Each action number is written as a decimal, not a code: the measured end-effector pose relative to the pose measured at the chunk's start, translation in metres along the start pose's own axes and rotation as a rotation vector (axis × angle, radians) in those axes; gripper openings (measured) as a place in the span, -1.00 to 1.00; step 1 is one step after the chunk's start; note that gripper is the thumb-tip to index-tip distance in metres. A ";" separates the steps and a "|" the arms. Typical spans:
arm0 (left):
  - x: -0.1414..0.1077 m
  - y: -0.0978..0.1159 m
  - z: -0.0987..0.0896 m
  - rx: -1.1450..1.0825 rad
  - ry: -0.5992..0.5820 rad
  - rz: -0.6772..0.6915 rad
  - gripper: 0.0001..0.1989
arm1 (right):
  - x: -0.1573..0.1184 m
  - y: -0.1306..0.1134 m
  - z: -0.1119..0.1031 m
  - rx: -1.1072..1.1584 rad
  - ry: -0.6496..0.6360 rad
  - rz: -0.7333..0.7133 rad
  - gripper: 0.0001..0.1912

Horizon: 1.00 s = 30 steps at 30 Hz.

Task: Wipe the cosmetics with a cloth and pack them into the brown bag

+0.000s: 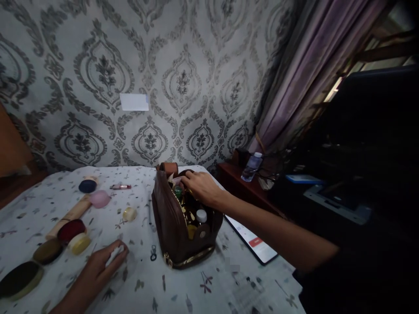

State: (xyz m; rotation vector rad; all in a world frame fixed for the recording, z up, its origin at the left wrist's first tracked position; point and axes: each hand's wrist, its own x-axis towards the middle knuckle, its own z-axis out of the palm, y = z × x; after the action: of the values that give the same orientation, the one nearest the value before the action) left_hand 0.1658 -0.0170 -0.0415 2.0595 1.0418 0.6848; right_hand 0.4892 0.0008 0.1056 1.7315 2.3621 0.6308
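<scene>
A brown zippered bag (pixel 166 218) stands open on the patterned cloth, with a white-capped bottle (pixel 201 216) and other small items inside. My right hand (pixel 201 187) reaches over its back right rim, fingers bent at the opening; what they hold, if anything, is hidden. Left of the bag, my left hand (pixel 109 261) rests near the cloth, its fingers closed around a small white item (pixel 114 254). Beyond it lie a pale yellow jar (pixel 129 213), a pink sponge (pixel 100 199) and a lip gloss tube (pixel 121 187).
Several round containers, including a dark red one (pixel 72 230), and a beige tube (pixel 70 216) lie at the left. A tablet (pixel 255 240) lies right of the bag under my right forearm. A water bottle (pixel 251 168) stands on the reddish-brown side table (pixel 229 174).
</scene>
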 end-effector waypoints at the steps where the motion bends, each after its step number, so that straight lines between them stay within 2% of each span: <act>1: 0.000 0.002 0.000 0.004 -0.003 0.000 -0.63 | 0.004 0.000 0.000 -0.018 -0.013 -0.026 -0.76; 6: 0.001 0.003 0.001 -0.008 0.027 0.021 -0.62 | 0.017 0.003 0.012 -0.090 -0.075 -0.116 -0.74; 13: -0.001 0.003 0.003 0.022 0.016 0.045 -0.63 | 0.017 0.007 0.037 -0.127 -0.086 -0.145 -0.68; 17: -0.003 0.000 0.004 0.007 0.007 0.051 -0.65 | 0.016 0.010 0.032 -0.124 -0.132 -0.173 -0.76; 22: -0.003 -0.005 0.006 -0.019 0.013 0.050 -0.66 | 0.015 0.012 0.020 -0.120 -0.178 -0.188 -0.75; 30: -0.003 0.004 0.002 0.025 -0.003 0.023 -0.66 | 0.016 0.015 0.017 -0.095 -0.203 -0.197 -0.77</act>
State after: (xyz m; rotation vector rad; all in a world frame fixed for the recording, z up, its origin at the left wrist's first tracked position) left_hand 0.1674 -0.0215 -0.0399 2.0961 1.0313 0.6832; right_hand 0.5033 0.0236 0.0986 1.4282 2.2838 0.5019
